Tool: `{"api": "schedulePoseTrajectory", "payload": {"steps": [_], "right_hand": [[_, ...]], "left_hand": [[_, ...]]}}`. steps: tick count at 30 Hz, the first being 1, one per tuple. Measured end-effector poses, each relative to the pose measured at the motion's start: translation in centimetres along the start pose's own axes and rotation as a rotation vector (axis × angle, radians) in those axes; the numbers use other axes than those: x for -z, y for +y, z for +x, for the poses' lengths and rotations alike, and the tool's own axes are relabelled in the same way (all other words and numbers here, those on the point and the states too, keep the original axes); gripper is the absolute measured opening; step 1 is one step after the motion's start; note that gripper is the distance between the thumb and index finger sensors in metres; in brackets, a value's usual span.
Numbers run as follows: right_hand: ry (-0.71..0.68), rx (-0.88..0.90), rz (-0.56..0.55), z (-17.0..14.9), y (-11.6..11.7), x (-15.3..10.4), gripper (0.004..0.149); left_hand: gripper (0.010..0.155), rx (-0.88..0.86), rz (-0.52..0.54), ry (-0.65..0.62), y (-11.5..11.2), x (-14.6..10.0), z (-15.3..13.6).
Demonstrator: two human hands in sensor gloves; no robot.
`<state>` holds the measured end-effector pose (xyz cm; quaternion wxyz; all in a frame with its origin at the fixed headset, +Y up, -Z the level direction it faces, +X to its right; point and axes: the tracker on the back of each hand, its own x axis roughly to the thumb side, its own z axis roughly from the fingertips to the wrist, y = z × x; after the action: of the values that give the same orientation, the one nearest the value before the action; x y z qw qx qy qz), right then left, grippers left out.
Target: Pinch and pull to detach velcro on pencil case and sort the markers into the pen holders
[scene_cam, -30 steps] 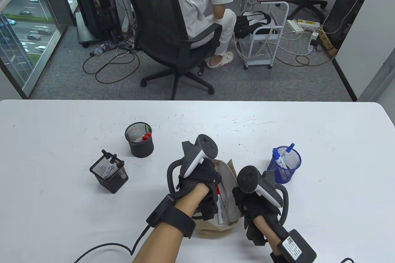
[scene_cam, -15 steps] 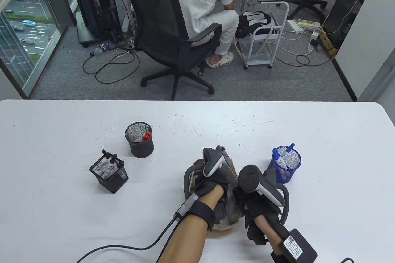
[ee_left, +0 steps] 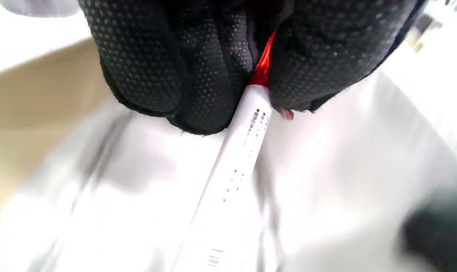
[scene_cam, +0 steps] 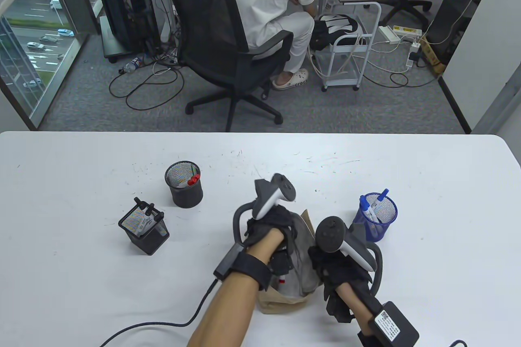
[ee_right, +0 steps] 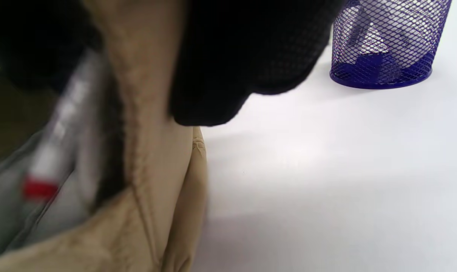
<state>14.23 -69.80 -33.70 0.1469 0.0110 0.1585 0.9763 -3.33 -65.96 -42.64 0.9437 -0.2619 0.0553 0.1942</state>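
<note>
The tan pencil case [scene_cam: 281, 304] lies open near the table's front edge, its grey lining showing. My left hand [scene_cam: 280, 259] is over its mouth. In the left wrist view my left hand [ee_left: 260, 88] pinches a white marker [ee_left: 236, 158] at its red cap. My right hand [scene_cam: 325, 271] grips the case's right edge, and its fingers [ee_right: 228, 56] curl over the tan fabric [ee_right: 153, 158]. Another marker with a red band [ee_right: 56, 136] lies blurred inside the case. The round black holder [scene_cam: 184, 184] has red-capped markers, the square black holder [scene_cam: 144, 230] black ones, the blue holder [scene_cam: 377, 217] blue ones.
The blue mesh holder [ee_right: 383, 41] stands close to the right of the case. A cable [scene_cam: 154, 326] trails from my left wrist across the table's front. Beyond the far edge a person sits in an office chair [scene_cam: 228, 50].
My left hand dipped into the case, then drew back up and left with a red-capped marker pinched in its fingers. My right hand stayed on the case's edge.
</note>
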Motion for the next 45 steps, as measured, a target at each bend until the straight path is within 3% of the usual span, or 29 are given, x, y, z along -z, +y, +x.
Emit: {"api": "schedulePoseTrajectory", "payload": {"steps": [3, 7, 10, 13, 18, 22, 26, 31, 38, 42, 45], "right_hand": [[0.002, 0.005, 0.004, -0.1, 0.0, 0.1, 0.053], [0.000, -0.011, -0.005, 0.2, 0.1, -0.1, 0.053], [-0.001, -0.025, -0.015, 0.4, 0.2, -0.2, 0.053], [-0.001, -0.028, -0.017, 0.5, 0.2, -0.3, 0.053], [0.000, -0.026, -0.016, 0.5, 0.2, -0.3, 0.053], [0.003, -0.043, -0.018, 0.7, 0.2, -0.3, 0.053], [0.007, -0.039, -0.017, 0.6, 0.2, -0.4, 0.054], [0.006, -0.030, 0.000, 0.5, 0.0, -0.4, 0.059], [0.004, -0.023, 0.014, 0.4, -0.1, -0.4, 0.062], [0.006, -0.023, 0.012, 0.4, 0.0, -0.4, 0.062], [0.010, -0.032, 0.009, 0.4, 0.0, -0.5, 0.062]], "left_hand": [[0.053, -0.134, 0.200, -0.032, 7.6, -2.0, -2.7], [0.050, -0.133, 0.476, 0.060, 14.1, -3.4, -6.8], [0.050, -0.081, 0.648, 0.163, 16.3, -3.4, -9.9], [0.049, -0.069, 0.723, 0.228, 16.6, -2.6, -12.0], [0.051, -0.026, 0.738, 0.280, 15.8, -0.1, -14.5], [0.055, -0.064, 0.700, 0.246, 15.0, 1.0, -15.3], [0.056, 0.010, 0.704, 0.198, 14.6, -0.1, -14.8], [0.058, 0.080, 0.695, 0.085, 12.7, -3.2, -13.5], [0.071, 0.296, 0.654, -0.170, 6.4, -8.4, -11.5], [0.083, 0.404, 0.630, -0.202, 1.3, -10.2, -12.0], [0.087, 0.479, 0.549, -0.203, -2.1, -10.0, -13.0]]}}
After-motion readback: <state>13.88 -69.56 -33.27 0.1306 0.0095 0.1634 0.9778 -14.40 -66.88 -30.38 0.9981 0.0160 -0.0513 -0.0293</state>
